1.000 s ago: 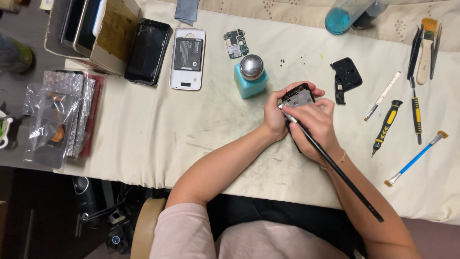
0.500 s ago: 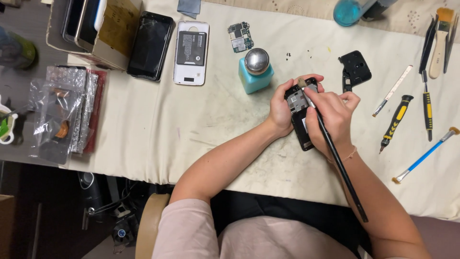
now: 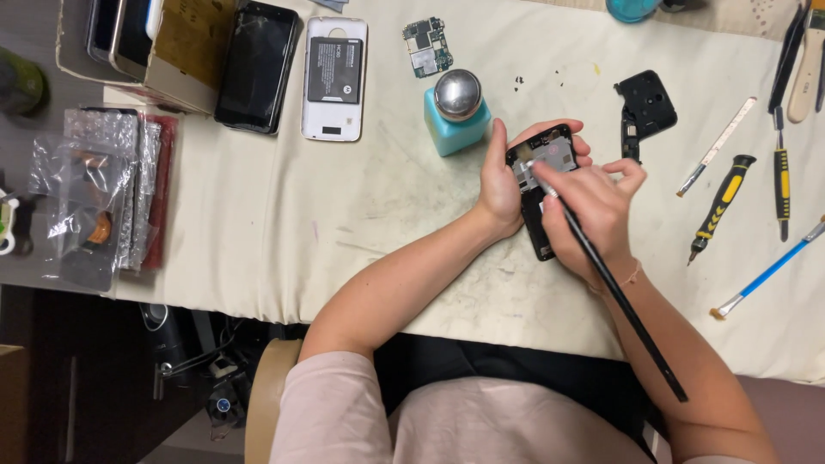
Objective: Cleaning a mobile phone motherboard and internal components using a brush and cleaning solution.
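An opened black phone body (image 3: 546, 167) lies on the cream table cloth (image 3: 387, 198), its inner frame facing up. My left hand (image 3: 503, 176) grips its left edge and top end. My right hand (image 3: 593, 210) holds a long black brush (image 3: 619, 305), whose tip rests on the upper part of the phone's inside. The brush handle runs down and to the right over my forearm.
A teal dispenser bottle (image 3: 457, 110) with a metal cap stands just left of the phone. A circuit board (image 3: 424, 47), a white phone back with battery (image 3: 334, 77), a black phone (image 3: 256, 65) and a black plastic cover (image 3: 646, 107) lie behind. Screwdrivers (image 3: 720, 206) and brushes (image 3: 767, 271) lie at right; bagged parts (image 3: 94, 198) at left.
The phone has come down from a tilted, lifted hold to lie along the cloth. My right hand has moved over it with the brush tip at its upper end. The view has shifted.
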